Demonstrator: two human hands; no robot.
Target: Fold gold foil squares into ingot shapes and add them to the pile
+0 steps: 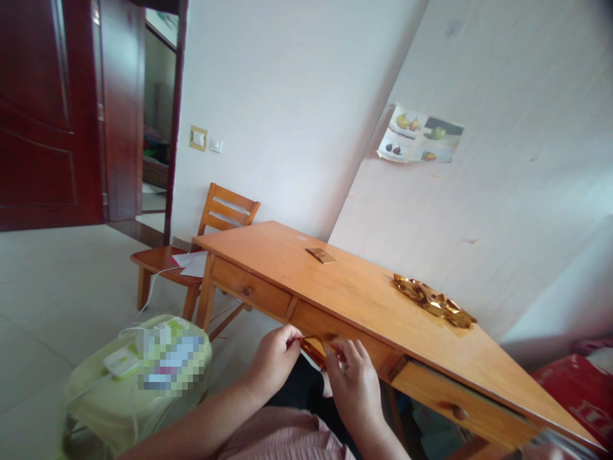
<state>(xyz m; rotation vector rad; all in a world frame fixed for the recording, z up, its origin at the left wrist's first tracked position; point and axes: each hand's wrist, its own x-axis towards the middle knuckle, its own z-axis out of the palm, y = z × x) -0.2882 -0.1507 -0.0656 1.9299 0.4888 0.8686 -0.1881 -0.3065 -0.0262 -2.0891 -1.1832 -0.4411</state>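
Note:
My left hand (275, 361) and my right hand (352, 377) are held close together in front of me, just below the front edge of the wooden table (335, 287). Both pinch a small shiny gold piece of foil paper (313, 348) between their fingertips, the left at its left end, the right at its right end. On the table, toward the right, lies a pile of folded gold foil pieces (433, 300). Farther back on the tabletop rests a small flat stack of gold sheets (320, 255).
A wooden chair (211, 236) with papers on its seat stands at the table's far end. At my left sits a light green stool (134, 383) carrying a white charger and cable. The table's right drawer (450, 402) is pulled slightly out. A red bag (579, 390) lies at right.

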